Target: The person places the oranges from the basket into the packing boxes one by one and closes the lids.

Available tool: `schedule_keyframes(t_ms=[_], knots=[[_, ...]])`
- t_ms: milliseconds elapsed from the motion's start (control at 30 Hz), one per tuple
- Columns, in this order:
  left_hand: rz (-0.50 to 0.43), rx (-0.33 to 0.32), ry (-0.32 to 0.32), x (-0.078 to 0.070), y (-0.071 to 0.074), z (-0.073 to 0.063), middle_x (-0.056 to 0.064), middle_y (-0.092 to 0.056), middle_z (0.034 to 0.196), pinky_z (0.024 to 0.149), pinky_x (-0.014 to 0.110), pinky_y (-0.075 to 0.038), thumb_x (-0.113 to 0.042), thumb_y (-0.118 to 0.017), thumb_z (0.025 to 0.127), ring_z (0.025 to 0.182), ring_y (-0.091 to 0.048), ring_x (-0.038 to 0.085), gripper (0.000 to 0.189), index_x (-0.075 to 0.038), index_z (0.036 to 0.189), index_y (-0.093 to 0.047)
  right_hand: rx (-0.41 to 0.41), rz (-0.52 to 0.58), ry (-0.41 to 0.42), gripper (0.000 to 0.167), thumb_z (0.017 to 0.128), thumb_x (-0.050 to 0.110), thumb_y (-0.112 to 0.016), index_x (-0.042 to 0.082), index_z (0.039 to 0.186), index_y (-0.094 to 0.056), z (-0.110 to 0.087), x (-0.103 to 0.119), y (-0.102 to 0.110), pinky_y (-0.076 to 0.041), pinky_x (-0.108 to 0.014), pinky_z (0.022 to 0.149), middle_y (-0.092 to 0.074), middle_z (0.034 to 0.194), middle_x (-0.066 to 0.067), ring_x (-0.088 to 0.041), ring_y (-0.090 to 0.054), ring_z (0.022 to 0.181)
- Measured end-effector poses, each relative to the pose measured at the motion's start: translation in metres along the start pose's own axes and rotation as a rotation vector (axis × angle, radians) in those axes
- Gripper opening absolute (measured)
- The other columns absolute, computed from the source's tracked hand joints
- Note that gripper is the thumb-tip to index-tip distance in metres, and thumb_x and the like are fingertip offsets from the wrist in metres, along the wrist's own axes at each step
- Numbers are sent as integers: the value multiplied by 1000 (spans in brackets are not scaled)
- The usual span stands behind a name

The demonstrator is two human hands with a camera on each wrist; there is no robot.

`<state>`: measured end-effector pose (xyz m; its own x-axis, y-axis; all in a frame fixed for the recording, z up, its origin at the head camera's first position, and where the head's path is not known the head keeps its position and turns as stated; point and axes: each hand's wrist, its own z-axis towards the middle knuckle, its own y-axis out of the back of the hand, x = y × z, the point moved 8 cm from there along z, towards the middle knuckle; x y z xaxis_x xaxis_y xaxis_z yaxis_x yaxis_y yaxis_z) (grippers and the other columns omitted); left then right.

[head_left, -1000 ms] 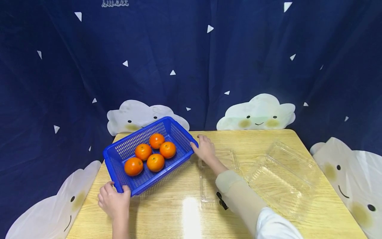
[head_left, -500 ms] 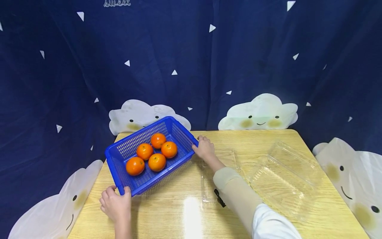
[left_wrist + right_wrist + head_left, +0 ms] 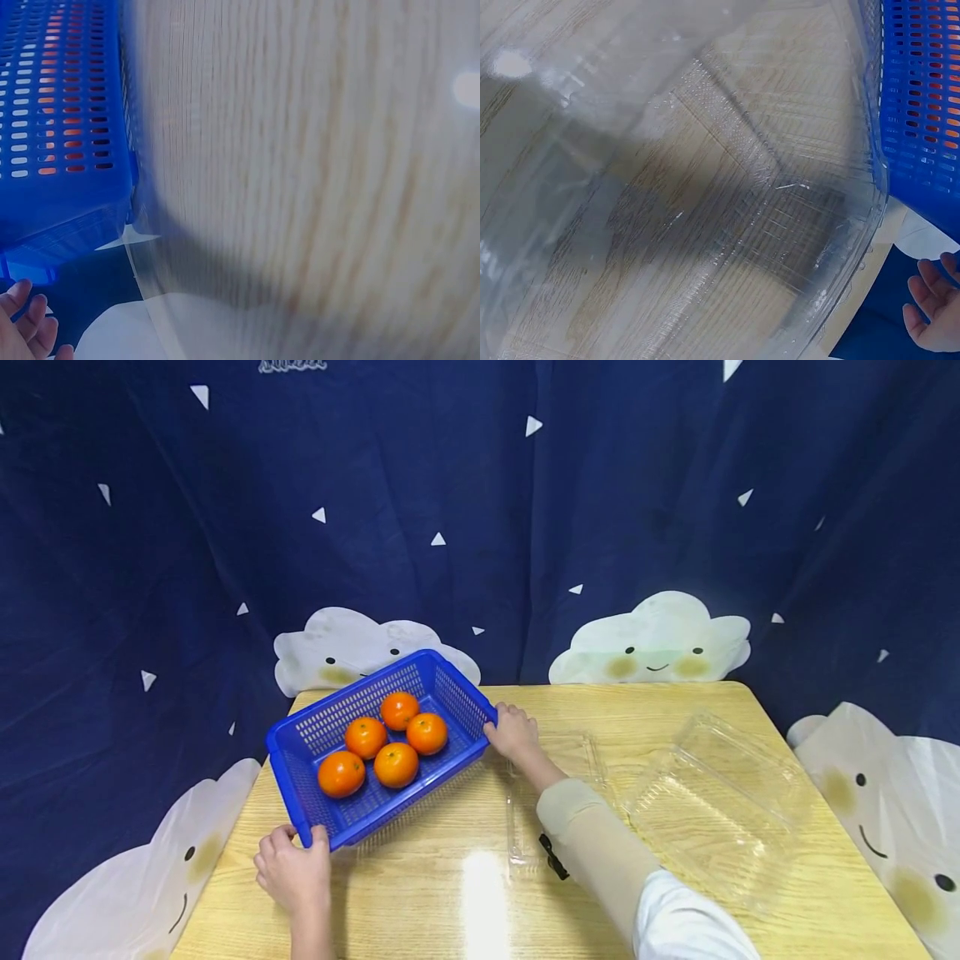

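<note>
A blue plastic basket (image 3: pixel 450 777) with perforated sides stands at an angle on the left half of the table. Several oranges (image 3: pixel 396 765) lie in it. My left hand (image 3: pixel 296 868) grips the near left corner, thumb at the rim. At the right end, my right hand (image 3: pixel 514 735) holds the rim near its corner. The left wrist view shows the basket's slotted side (image 3: pixel 56 112) with curled fingers (image 3: pixel 30 319) below it. In the right wrist view, the fingers (image 3: pixel 930 296) appear under the basket's edge.
A clear plastic clamshell container (image 3: pixel 712 810) lies unfolded on the right of the wooden table (image 3: pixel 420 902). Another clear container (image 3: pixel 525 827) lies partly beneath my right forearm. A dark blue curtain (image 3: pixel 480 527) with clouds hangs behind and beside the table.
The whole head view shifts slightly. Both hands stay at the basket's corners, and the oranges keep their arrangement.
</note>
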<state>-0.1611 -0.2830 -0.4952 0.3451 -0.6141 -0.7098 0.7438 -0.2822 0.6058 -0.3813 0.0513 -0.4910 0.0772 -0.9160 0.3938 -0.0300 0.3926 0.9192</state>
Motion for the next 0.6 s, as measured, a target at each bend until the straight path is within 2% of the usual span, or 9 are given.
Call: schedule_keyframes(t_ms=[333, 600], knots=[[-6, 19, 3, 3, -3, 2, 24, -53, 96, 76, 54, -29, -20, -57, 75, 94, -42, 43, 29, 4, 90, -54, 37, -59, 35, 53, 88, 36, -47, 5, 131, -44, -3, -1, 1, -34, -48, 94, -52, 126, -14, -30, -46, 116], [-30, 1, -11, 6, 0, 6, 23, -54, 91, 75, 53, -30, -19, -59, 73, 91, -43, 43, 27, 4, 87, -55, 47, -119, 75, 57, 88, 41, -47, 8, 134, -43, -4, -2, 0, -32, -49, 97, -50, 129, -14, -30, -43, 120]])
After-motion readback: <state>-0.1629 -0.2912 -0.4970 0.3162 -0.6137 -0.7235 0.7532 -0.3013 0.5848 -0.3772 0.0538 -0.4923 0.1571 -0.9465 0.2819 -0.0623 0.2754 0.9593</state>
